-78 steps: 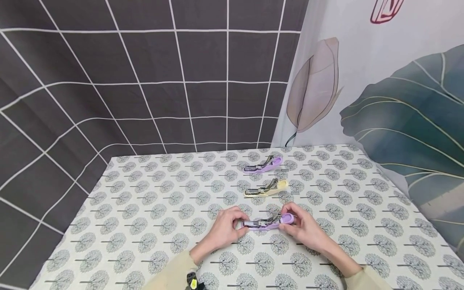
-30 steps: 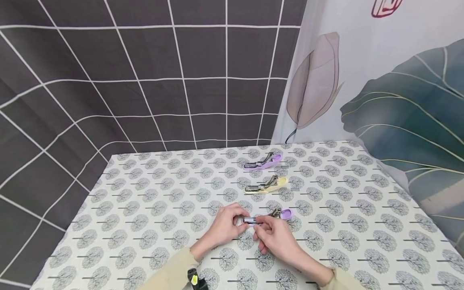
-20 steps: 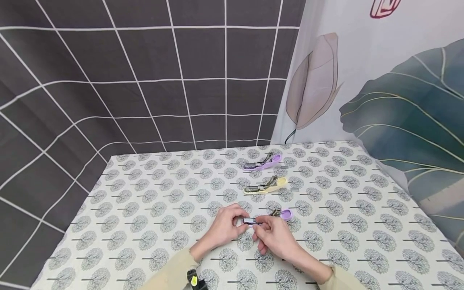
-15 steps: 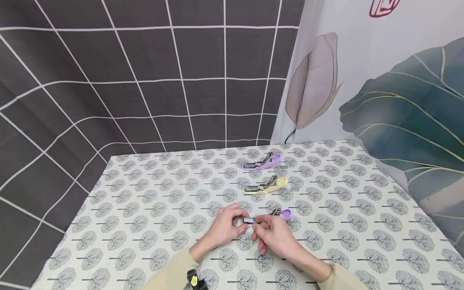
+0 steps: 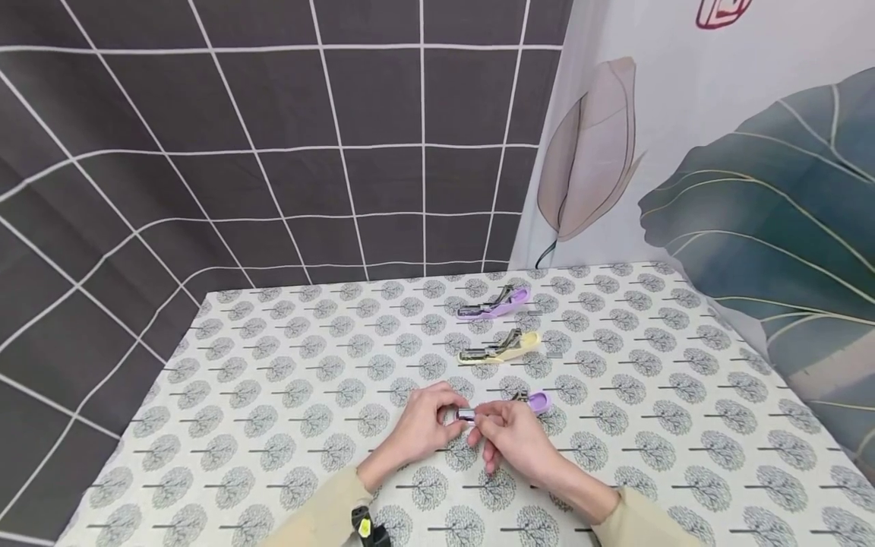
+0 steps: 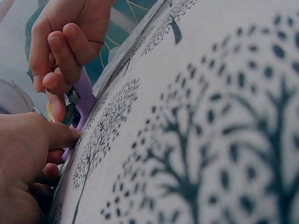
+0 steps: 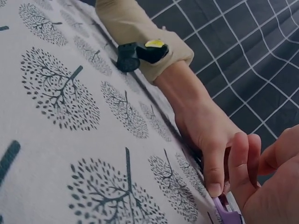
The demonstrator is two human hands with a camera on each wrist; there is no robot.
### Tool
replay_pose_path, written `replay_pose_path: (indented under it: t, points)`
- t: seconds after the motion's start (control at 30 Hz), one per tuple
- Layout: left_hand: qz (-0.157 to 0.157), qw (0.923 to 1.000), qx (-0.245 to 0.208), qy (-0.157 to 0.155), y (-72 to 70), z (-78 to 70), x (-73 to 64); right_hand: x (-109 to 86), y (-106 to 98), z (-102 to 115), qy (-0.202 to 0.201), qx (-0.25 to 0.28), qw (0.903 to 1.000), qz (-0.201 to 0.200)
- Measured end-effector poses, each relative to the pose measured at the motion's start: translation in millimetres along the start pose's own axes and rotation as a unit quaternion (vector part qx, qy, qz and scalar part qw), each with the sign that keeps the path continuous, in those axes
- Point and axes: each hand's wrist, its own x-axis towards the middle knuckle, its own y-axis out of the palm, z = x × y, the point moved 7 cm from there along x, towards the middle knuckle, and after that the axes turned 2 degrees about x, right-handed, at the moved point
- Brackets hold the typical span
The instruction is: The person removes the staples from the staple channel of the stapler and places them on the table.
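Both hands (image 5: 472, 429) on purple stapler (image 5: 536, 400)

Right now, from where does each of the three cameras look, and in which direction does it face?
Head: above, facing forward and down at the table; shows both hands on the near purple stapler.
Left wrist: low beside the cloth, facing the right hand over that stapler; left hand in front.
Right wrist: low, facing back toward the left hand and beige sleeve; right hand's fingers at the edge.
All three share the stapler and both hands.
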Motion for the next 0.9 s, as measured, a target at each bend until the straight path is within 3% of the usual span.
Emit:
replay_pose_path:
  t: [0.2, 0.47, 0.9]
  points:
    - [0.0, 1.0, 0.009, 0.0, -1.2, 0.1, 0.4, 0.4, 0.2, -1.6, -0.008, 0.005, 0.9998, -0.018]
    - [-0.002, 0.9999, 0.011, 0.0, -1.7, -0.6, 0.1, 2.5, 1.2, -1.0, -0.061, -0.124, 0.9891, -0.049]
    - [-0.008, 0.9996, 0.027, 0.01, -1.0, -2.1, 1.6, -0.1, 0.7, 4.8, -0.086, -0.192, 0.9732, -0.093]
